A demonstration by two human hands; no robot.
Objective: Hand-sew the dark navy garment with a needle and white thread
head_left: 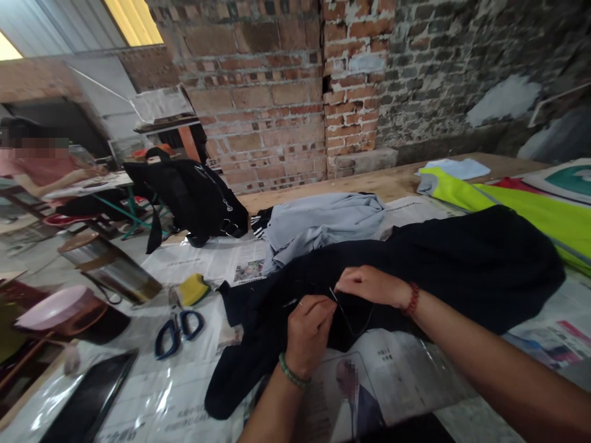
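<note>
A dark navy or black garment (429, 258) lies bunched in front of me. My left hand (310, 326), with a green bead bracelet at the wrist, is closed on a fold of it. My right hand (369, 285), wearing a red bracelet, is closed in a pinch just to the right, over the cloth. Between the hands runs a thin pale strand (339, 306), slanting down over the cloth; whether it is thread or a needle I cannot tell. The right fingertips are turned away, so what they hold is hidden.
Left of the garment lie blue-handled scissors (178, 332), a yellow sponge-like piece (194, 289), a steel flask (111, 267) and a dark phone (90, 400). Behind are a black bag (184, 197), grey clothing (323, 218) and a hi-vis garment (512, 209). A person (41, 163) sits far left.
</note>
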